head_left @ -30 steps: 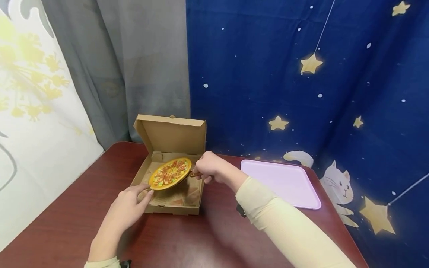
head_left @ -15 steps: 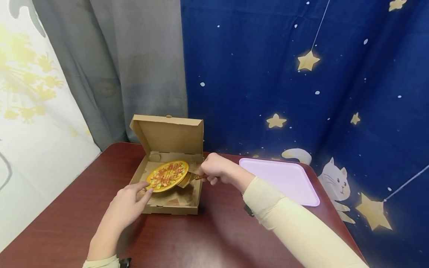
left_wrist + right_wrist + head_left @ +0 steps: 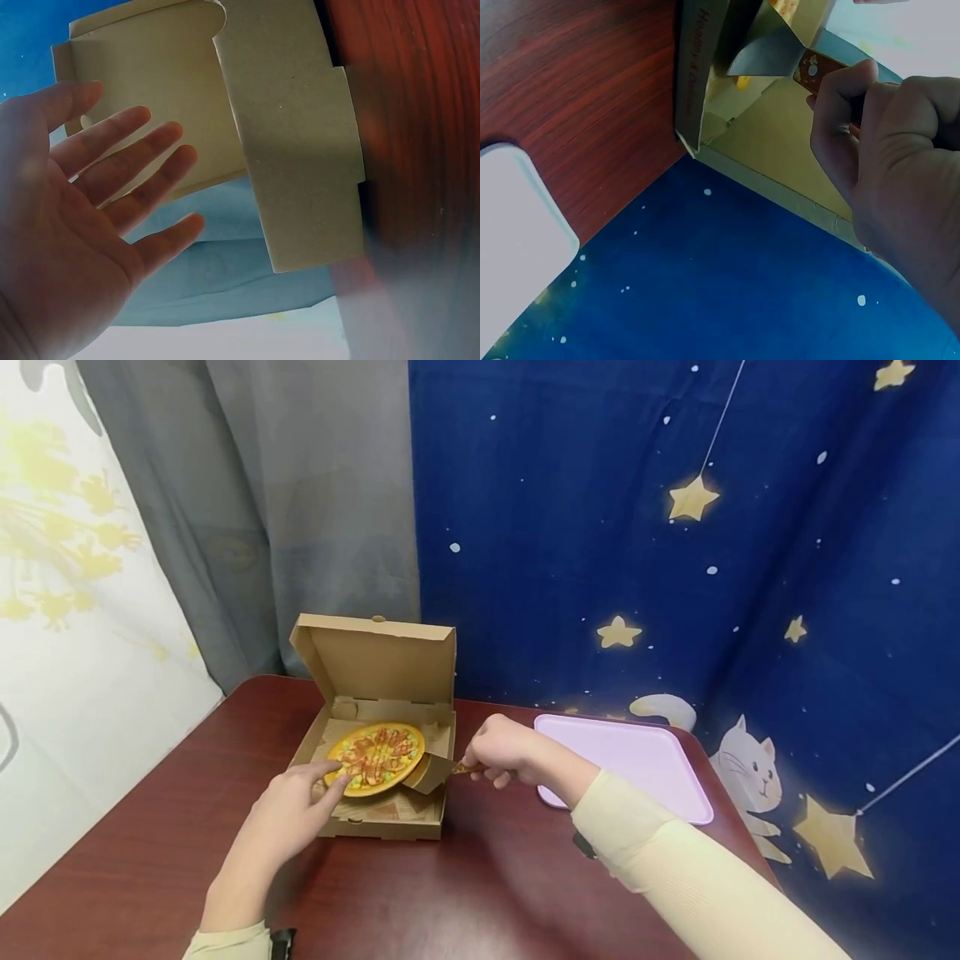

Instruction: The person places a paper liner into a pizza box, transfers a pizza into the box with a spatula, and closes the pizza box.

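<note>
A round pizza [image 3: 378, 756], likely a toy, lies in an opened cardboard pizza box [image 3: 375, 670]. My left hand [image 3: 288, 810] is at its near-left edge, thumb and forefinger tips right at the rim. In the left wrist view, the fingers of the left hand [image 3: 97, 180] are spread and nearly straight. With my right hand [image 3: 506, 752] I grip the wooden handle of a pizza server [image 3: 432, 774]. Its flat metal blade shows at the pizza's right edge, over the box's right side. In the right wrist view, the fingers curl round the handle of the server [image 3: 769, 49].
A pale purple tray [image 3: 630, 764] lies to the right on the dark red wooden table [image 3: 450, 893]. The box's lid stands raised at the back. Behind the table hang a grey curtain [image 3: 345, 485] and a blue star-patterned curtain [image 3: 555, 543].
My right hand has moved right, drawing the server's blade out from beneath the pizza. The pizza has sunk from a tilt to lying flatter in the box. My left hand has stayed near its rim.
</note>
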`<state>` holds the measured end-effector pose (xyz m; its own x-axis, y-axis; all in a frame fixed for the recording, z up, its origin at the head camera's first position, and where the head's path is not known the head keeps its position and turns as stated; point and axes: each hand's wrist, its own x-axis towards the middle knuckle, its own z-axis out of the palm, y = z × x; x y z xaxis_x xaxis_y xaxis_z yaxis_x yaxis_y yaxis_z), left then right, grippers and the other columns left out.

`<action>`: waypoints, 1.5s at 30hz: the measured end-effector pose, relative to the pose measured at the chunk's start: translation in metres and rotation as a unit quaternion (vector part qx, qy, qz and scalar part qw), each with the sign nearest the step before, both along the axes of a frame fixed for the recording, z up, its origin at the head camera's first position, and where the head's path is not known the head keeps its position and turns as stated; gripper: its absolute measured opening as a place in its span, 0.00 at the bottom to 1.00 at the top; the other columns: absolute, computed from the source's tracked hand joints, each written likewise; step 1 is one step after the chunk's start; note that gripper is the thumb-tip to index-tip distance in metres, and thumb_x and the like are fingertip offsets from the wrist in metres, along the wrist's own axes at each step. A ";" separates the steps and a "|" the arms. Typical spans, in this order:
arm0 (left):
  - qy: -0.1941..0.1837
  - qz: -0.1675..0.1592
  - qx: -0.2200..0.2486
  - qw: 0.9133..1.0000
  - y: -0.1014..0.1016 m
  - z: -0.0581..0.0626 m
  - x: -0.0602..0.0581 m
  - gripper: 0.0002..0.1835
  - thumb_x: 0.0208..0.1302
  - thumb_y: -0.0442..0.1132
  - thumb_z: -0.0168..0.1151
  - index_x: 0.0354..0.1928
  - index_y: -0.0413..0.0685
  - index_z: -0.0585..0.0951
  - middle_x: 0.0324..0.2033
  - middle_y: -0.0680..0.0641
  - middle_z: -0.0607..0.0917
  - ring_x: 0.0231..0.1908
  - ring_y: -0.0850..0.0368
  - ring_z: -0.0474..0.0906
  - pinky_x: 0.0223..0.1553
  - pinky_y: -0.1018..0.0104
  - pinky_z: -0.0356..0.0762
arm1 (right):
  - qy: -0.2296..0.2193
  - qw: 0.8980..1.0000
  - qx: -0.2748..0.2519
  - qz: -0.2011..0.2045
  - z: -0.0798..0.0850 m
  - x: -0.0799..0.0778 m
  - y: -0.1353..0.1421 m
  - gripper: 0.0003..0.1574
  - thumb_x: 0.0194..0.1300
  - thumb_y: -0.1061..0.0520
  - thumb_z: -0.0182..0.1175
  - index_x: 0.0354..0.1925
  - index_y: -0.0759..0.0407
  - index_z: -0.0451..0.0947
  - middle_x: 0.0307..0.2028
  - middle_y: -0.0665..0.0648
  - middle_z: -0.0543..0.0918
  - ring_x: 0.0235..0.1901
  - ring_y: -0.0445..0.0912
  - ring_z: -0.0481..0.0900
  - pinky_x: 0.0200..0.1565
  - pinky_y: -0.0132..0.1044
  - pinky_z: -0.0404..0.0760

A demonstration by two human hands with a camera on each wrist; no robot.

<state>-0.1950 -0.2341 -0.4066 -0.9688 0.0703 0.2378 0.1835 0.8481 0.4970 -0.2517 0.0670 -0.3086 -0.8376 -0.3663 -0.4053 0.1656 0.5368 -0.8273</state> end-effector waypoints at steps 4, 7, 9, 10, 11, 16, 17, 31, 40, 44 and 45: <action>-0.002 -0.003 -0.001 1.000 0.000 0.001 -0.001 0.29 0.80 0.57 0.57 0.66 0.40 0.82 0.64 0.30 0.83 0.66 0.29 0.79 0.58 0.26 0.77 | 0.007 1.000 0.011 0.001 0.005 0.004 0.009 0.11 0.68 0.70 0.54 0.33 0.70 0.83 0.22 0.58 0.77 0.15 0.37 0.57 0.18 0.25 0.62; -0.010 0.000 -0.004 1.000 0.000 0.002 0.001 0.30 0.80 0.58 0.56 0.66 0.41 0.82 0.64 0.31 0.83 0.66 0.29 0.79 0.58 0.25 0.77 | 0.009 0.999 0.029 0.010 0.009 0.006 0.016 0.12 0.68 0.69 0.54 0.37 0.72 0.84 0.23 0.57 0.78 0.14 0.37 0.58 0.17 0.25 0.64; -0.015 0.000 -0.004 1.000 0.001 0.002 0.003 0.29 0.80 0.57 0.57 0.66 0.41 0.82 0.64 0.30 0.83 0.66 0.29 0.79 0.58 0.25 0.77 | 0.007 0.999 0.048 0.015 0.012 0.008 0.021 0.13 0.68 0.68 0.54 0.38 0.72 0.85 0.23 0.57 0.79 0.14 0.37 0.58 0.17 0.25 0.65; -0.016 -0.002 -0.004 1.000 0.001 0.001 0.004 0.29 0.80 0.57 0.57 0.66 0.41 0.82 0.64 0.30 0.83 0.66 0.29 0.79 0.57 0.26 0.77 | 0.006 0.998 0.056 0.016 0.013 0.009 0.024 0.13 0.68 0.68 0.54 0.38 0.72 0.85 0.23 0.57 0.79 0.15 0.37 0.58 0.16 0.25 0.65; -0.017 -0.004 -0.004 1.000 0.001 0.001 0.004 0.29 0.80 0.56 0.57 0.66 0.41 0.82 0.64 0.31 0.83 0.66 0.29 0.79 0.58 0.26 0.77 | 0.004 0.998 0.063 0.016 0.015 0.009 0.026 0.13 0.68 0.68 0.54 0.38 0.71 0.86 0.23 0.57 0.79 0.15 0.37 0.58 0.16 0.26 0.65; -0.008 -0.005 -0.004 1.000 0.001 0.000 0.005 0.28 0.80 0.55 0.57 0.66 0.41 0.82 0.64 0.31 0.83 0.66 0.29 0.78 0.58 0.26 0.77 | 0.009 0.996 0.081 0.029 0.025 0.015 0.035 0.12 0.68 0.68 0.55 0.38 0.70 0.85 0.22 0.56 0.79 0.15 0.37 0.59 0.16 0.26 0.63; -0.006 -0.004 -0.003 1.000 0.001 0.001 0.005 0.28 0.80 0.55 0.57 0.66 0.41 0.82 0.64 0.31 0.84 0.66 0.29 0.78 0.58 0.26 0.77 | 0.009 0.996 0.082 0.033 0.027 0.016 0.036 0.12 0.68 0.68 0.55 0.39 0.71 0.85 0.22 0.56 0.79 0.15 0.37 0.58 0.17 0.26 0.62; 0.015 -0.015 -0.006 1.000 0.009 0.004 0.006 0.25 0.79 0.52 0.60 0.64 0.42 0.84 0.56 0.35 0.89 0.65 0.32 0.79 0.58 0.27 0.79 | 0.023 0.997 0.056 0.042 0.029 0.036 0.062 0.20 0.70 0.68 0.55 0.57 0.74 0.80 0.24 0.56 0.78 0.14 0.38 0.53 0.20 0.29 0.55; 0.006 -0.019 -0.017 1.000 0.019 0.011 0.003 0.24 0.79 0.52 0.60 0.65 0.43 0.84 0.63 0.35 0.85 0.61 0.35 0.81 0.57 0.29 0.80 | 0.047 0.998 -0.019 -0.032 -0.015 0.056 0.080 0.21 0.76 0.65 0.54 0.62 0.69 0.79 0.28 0.55 0.80 0.13 0.39 0.55 0.18 0.29 0.55; 0.010 -0.016 -0.020 1.000 0.019 0.013 0.003 0.25 0.79 0.52 0.59 0.66 0.42 0.83 0.64 0.35 0.85 0.67 0.31 0.76 0.60 0.27 0.77 | 0.049 0.995 -0.058 -0.059 -0.033 0.061 0.082 0.22 0.78 0.63 0.54 0.65 0.69 0.77 0.28 0.55 0.81 0.13 0.39 0.55 0.17 0.28 0.53; 0.012 -0.015 -0.021 1.000 0.020 0.013 0.002 0.25 0.79 0.52 0.58 0.66 0.43 0.83 0.65 0.35 0.84 0.68 0.31 0.76 0.61 0.26 0.76 | 0.051 0.994 -0.066 -0.069 -0.037 0.063 0.082 0.22 0.78 0.63 0.55 0.66 0.69 0.77 0.29 0.55 0.81 0.14 0.39 0.55 0.17 0.28 0.53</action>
<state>-0.1929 -0.2145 -0.3932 -0.9598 0.1099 0.2581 0.2214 0.8617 0.4565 -0.1892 0.1489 -0.3455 -0.9176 -0.2899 -0.2721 0.1418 0.4007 -0.9052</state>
